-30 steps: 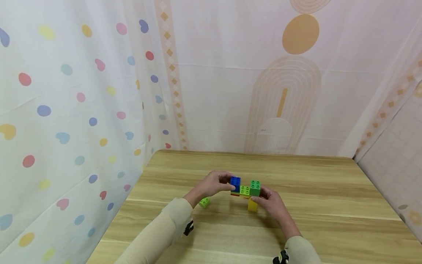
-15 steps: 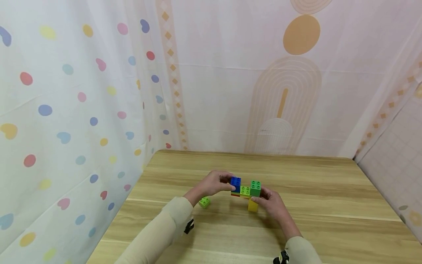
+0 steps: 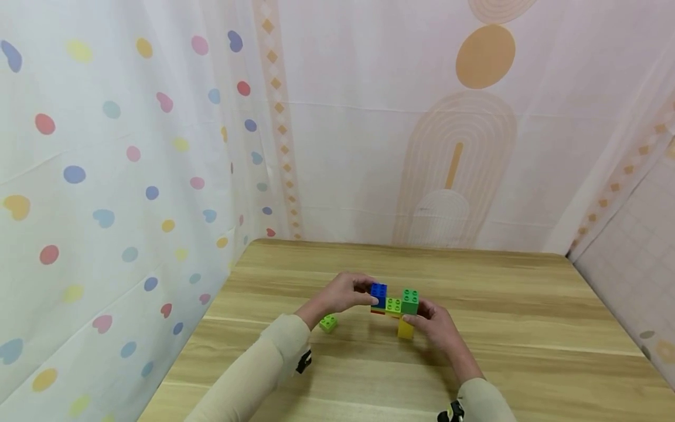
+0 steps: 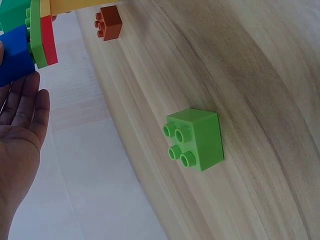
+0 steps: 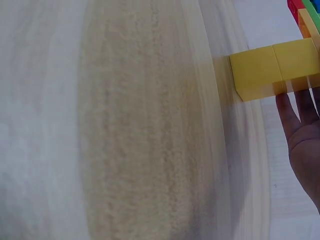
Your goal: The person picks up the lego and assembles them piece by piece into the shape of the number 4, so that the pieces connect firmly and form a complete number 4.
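Note:
A structure of joined toy building bricks stands on the wooden table (image 3: 337, 387). My left hand (image 3: 345, 293) pinches the blue brick (image 3: 378, 295) at its left end, thumb on the near side. Under the blue brick lie a flat lime-green brick (image 3: 393, 305) and a red brick (image 4: 48, 40). At the right end a green brick (image 3: 410, 300) tops a column of two yellow bricks (image 5: 272, 67), whose foot is at the tabletop. My right hand (image 3: 435, 325) holds this column from the right, thumb in front and fingers along the far side.
A loose lime-green brick (image 3: 328, 323) lies on the table beside my left wrist. An orange-brown brick (image 4: 108, 23) shows beyond it in the left wrist view. A patterned curtain (image 3: 348, 146) hangs behind the table's far edge.
The whole head view has shifted very slightly. Both hands keep the same hold on the bricks, which stand as before.

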The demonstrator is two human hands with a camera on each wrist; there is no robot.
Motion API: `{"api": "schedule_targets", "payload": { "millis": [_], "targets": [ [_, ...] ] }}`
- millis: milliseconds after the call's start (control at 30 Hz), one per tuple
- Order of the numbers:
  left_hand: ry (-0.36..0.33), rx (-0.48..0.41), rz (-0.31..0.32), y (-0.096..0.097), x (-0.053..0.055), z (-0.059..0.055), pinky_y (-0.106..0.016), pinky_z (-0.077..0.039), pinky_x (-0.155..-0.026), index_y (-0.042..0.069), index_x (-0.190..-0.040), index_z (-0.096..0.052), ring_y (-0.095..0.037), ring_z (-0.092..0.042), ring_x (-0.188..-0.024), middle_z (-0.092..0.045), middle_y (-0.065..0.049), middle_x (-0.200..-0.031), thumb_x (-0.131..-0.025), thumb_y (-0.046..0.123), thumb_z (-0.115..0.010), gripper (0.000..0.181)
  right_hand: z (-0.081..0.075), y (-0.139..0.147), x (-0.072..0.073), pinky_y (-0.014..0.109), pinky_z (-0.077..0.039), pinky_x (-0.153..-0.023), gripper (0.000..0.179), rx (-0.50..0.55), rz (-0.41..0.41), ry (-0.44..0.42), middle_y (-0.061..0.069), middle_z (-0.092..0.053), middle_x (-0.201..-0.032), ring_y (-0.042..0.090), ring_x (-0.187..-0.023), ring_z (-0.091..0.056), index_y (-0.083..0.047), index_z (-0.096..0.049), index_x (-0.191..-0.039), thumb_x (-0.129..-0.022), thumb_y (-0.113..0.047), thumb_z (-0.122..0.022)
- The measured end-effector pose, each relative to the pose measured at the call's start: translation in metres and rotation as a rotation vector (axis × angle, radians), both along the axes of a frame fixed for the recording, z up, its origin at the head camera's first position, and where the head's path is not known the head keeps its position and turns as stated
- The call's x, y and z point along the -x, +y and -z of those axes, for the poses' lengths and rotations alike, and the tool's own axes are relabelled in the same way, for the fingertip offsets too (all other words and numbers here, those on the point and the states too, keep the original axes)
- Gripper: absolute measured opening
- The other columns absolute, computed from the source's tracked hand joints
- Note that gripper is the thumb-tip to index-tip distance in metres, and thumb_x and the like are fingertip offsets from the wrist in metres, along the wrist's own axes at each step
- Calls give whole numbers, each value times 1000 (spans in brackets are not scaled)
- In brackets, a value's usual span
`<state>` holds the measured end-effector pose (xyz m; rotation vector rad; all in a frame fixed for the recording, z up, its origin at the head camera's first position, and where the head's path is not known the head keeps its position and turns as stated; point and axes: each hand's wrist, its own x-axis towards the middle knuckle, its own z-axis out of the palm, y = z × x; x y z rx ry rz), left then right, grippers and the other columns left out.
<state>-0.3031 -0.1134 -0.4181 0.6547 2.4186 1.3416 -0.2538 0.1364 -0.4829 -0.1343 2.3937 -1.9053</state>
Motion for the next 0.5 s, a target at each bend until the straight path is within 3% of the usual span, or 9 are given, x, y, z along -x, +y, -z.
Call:
{"api": "schedule_targets", "payload": {
  "millis": [233,500],
  "targets": [
    [17,-4,-4,1,2,0,-33,-54,-82,9,-124,-68,-16,-63,-92,-68,1,-102,-90,23,-76,38,-1,2,2,29,-49,-85,43,10,-22,-6,9,-66,-115,21,-100,-58,-4,-61,-131,-92,-17,-73],
    [41,6,7,2,1,0,-34,-54,-81,8,-124,-68,-15,-63,-92,-68,0,-102,-90,23,-76,38,-2,-3,4,36,-48,-88,53,-3,-43,-32,9,-63,-116,22,-101,-58,-6,-57,-134,-89,-25,-77]
  ]
}}
